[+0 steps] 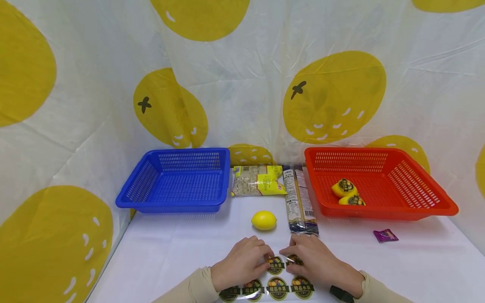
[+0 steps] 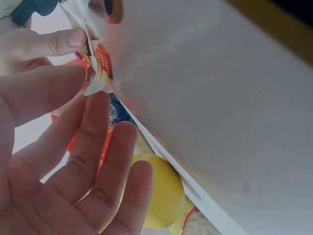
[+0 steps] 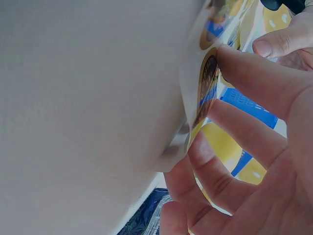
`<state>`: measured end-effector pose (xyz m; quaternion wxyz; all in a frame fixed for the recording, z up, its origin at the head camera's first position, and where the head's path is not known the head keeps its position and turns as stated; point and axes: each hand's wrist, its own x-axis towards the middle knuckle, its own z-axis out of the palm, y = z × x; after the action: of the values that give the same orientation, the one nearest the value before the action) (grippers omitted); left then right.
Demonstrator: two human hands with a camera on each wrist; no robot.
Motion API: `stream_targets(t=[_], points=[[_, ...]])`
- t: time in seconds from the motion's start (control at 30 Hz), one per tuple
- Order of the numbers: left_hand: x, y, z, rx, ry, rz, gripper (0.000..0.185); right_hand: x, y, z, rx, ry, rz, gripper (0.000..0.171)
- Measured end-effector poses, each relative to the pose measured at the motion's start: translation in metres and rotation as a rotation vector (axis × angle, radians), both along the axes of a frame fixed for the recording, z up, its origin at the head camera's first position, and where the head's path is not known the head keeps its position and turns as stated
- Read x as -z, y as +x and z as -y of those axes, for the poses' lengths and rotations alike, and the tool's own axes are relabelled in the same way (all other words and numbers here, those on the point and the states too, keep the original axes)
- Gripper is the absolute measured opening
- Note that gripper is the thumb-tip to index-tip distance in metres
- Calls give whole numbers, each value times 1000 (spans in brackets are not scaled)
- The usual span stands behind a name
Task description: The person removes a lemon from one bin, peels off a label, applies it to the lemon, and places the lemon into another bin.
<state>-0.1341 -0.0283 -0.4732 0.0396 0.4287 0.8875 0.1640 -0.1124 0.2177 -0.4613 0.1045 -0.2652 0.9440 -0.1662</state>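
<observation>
A clear sheet of round dark-and-gold stickers (image 1: 278, 288) lies on the white table in front of me. My left hand (image 1: 242, 261) pinches its far edge between thumb and forefinger, the other fingers spread loosely. On the right, my right hand (image 1: 316, 260) holds the same edge, and the sheet bends up at the thumb in the right wrist view, where a sticker (image 3: 207, 81) shows. The two hands stand close together. Just beyond them is a plain yellow lemon (image 1: 264, 220), also behind the left fingers in the left wrist view.
A blue basket (image 1: 182, 207) stands at the back left. The red basket (image 1: 390, 211) at the back right holds two stickered lemons (image 1: 344, 188). Between them lie a yellow food bag (image 1: 259, 181) and a long dark packet (image 1: 300, 200). A small purple wrapper (image 1: 385, 235) lies at right.
</observation>
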Motion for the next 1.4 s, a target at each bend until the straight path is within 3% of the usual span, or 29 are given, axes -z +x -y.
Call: stream_targets(t=[0.3, 0.57, 0.83, 1.03, 1.27, 1.4], points=[[-1, 0, -1, 38, 67, -29, 9, 0, 1, 0, 6, -3, 3, 37], [-11, 5, 1, 61, 116, -59, 11, 1, 0, 0, 4, 6, -12, 37], [-17, 7, 4, 60, 136, -43, 10, 0, 1, 1, 4, 10, -10, 37], [-18, 3, 8, 22, 161, -2, 10, 0, 1, 0, 3, 11, -11, 37], [-21, -1, 12, -58, 180, 102, 11, 1, 1, 0, 12, 10, 4, 38], [-20, -3, 13, -73, 194, 109, 11, 1, 2, 0, 9, 11, 2, 38]])
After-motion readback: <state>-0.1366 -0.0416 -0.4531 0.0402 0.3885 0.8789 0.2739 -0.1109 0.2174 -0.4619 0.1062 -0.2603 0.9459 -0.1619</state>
